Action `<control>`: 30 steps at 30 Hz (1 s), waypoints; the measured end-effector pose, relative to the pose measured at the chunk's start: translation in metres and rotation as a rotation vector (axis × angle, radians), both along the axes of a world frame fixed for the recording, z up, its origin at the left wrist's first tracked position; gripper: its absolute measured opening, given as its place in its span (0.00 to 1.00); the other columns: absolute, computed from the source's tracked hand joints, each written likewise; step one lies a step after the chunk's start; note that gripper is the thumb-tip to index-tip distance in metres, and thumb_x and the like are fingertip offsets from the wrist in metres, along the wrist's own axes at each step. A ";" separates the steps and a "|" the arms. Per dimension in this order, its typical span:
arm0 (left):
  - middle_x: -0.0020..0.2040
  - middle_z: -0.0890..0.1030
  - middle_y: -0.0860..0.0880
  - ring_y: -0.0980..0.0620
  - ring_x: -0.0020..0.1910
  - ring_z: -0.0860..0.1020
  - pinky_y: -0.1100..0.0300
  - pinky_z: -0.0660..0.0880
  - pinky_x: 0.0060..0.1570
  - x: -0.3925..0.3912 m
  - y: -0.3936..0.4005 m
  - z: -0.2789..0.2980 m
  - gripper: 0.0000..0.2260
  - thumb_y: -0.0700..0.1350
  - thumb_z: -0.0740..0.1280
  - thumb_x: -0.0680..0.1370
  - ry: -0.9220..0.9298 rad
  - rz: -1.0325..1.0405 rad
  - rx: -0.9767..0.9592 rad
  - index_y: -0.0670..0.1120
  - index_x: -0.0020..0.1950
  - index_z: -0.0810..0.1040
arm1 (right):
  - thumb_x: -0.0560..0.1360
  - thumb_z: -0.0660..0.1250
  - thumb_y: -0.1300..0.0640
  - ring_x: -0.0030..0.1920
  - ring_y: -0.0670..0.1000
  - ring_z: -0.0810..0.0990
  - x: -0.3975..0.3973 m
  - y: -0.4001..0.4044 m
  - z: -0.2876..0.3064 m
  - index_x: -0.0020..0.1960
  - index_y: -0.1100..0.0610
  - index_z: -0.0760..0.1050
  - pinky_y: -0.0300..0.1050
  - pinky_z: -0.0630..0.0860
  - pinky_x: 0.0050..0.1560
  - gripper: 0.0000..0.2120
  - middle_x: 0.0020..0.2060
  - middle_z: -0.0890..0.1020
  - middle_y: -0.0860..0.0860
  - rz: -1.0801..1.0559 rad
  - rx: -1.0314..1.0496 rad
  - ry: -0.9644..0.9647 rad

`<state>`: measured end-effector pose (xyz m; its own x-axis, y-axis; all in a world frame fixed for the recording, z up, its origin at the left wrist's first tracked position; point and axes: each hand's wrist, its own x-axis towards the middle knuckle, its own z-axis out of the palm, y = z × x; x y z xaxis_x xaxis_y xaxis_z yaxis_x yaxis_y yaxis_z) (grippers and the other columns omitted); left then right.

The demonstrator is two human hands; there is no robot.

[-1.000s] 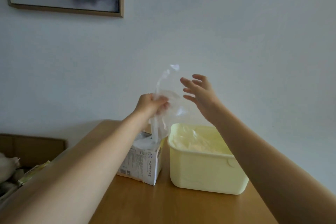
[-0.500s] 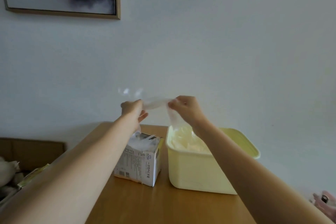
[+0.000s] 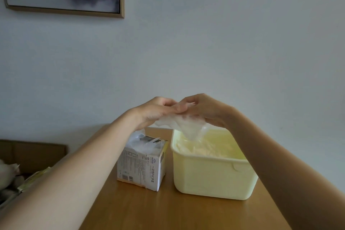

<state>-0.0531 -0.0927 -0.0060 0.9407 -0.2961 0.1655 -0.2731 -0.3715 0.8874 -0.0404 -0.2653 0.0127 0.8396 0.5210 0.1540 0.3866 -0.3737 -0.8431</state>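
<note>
Pinched between my left hand (image 3: 155, 112) and right hand (image 3: 207, 110), the thin clear glove (image 3: 184, 125) hangs crumpled over the far-left corner of the yellow tub (image 3: 214, 177), just right of the glove box (image 3: 141, 166). I judge that I should find the cuff and spread it gently, as the film looks easy to tear. Both forearms reach forward, knuckles up, fingertips meeting.

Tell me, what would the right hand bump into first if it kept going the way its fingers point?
The left hand. The right hand points leftward at it, and their fingers seem to touch, both gripping the clear plastic glove above the yellow tub.
</note>
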 end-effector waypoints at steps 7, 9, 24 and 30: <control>0.36 0.78 0.50 0.54 0.34 0.77 0.62 0.72 0.36 0.004 -0.005 -0.015 0.07 0.45 0.72 0.73 0.065 0.206 -0.198 0.47 0.38 0.75 | 0.74 0.68 0.64 0.27 0.48 0.78 0.018 -0.011 -0.017 0.43 0.64 0.76 0.37 0.76 0.31 0.03 0.30 0.79 0.55 -0.310 0.461 0.142; 0.38 0.80 0.48 0.55 0.31 0.80 0.61 0.74 0.36 0.003 -0.011 -0.016 0.07 0.43 0.70 0.75 0.105 0.218 -0.353 0.46 0.40 0.73 | 0.77 0.64 0.63 0.20 0.47 0.75 0.024 -0.002 -0.024 0.48 0.63 0.73 0.37 0.72 0.23 0.03 0.25 0.78 0.54 -0.474 0.374 -0.019; 0.45 0.75 0.48 0.46 0.45 0.74 0.58 0.66 0.42 0.029 -0.014 -0.022 0.07 0.46 0.64 0.77 -0.393 0.887 0.198 0.43 0.51 0.72 | 0.78 0.51 0.66 0.50 0.64 0.77 0.038 -0.080 -0.082 0.57 0.64 0.68 0.48 0.68 0.40 0.11 0.51 0.78 0.64 -0.917 -0.443 -0.224; 0.59 0.75 0.46 0.47 0.57 0.74 0.58 0.69 0.56 0.039 -0.091 -0.030 0.16 0.48 0.68 0.76 -0.442 0.122 0.510 0.45 0.61 0.75 | 0.77 0.52 0.68 0.55 0.60 0.77 0.039 -0.075 -0.079 0.66 0.63 0.66 0.48 0.72 0.48 0.18 0.57 0.77 0.60 -0.861 -0.685 -0.168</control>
